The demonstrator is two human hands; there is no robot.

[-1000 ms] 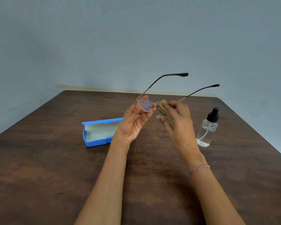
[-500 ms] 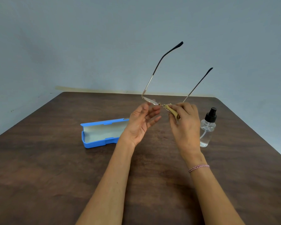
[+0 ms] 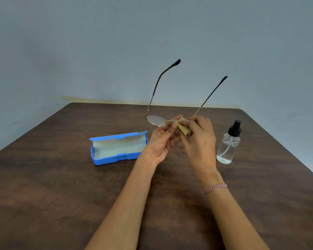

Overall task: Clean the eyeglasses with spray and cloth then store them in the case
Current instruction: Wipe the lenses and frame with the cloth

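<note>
Thin gold-framed eyeglasses (image 3: 156, 120) are held above the table, lenses low, both dark-tipped temple arms unfolded and pointing up and away. My left hand (image 3: 160, 144) pinches the frame near the bridge from below. My right hand (image 3: 199, 141) presses a folded tan cloth (image 3: 183, 129) around the right lens, which the cloth and fingers hide. The blue case (image 3: 116, 148) lies open on the table left of my hands, its pale lining showing. A clear spray bottle (image 3: 228, 147) with a black pump top stands upright to the right.
The dark brown wooden table (image 3: 52, 186) stretches around the hands, with its far edge against a grey-blue wall. A red-and-white bracelet (image 3: 215, 188) sits on the right wrist.
The glasses tipped from lenses facing me to lenses lying flatter, the temple arms swinging upward. My left hand shifted its hold toward the bridge; the cloth stays on the right lens.
</note>
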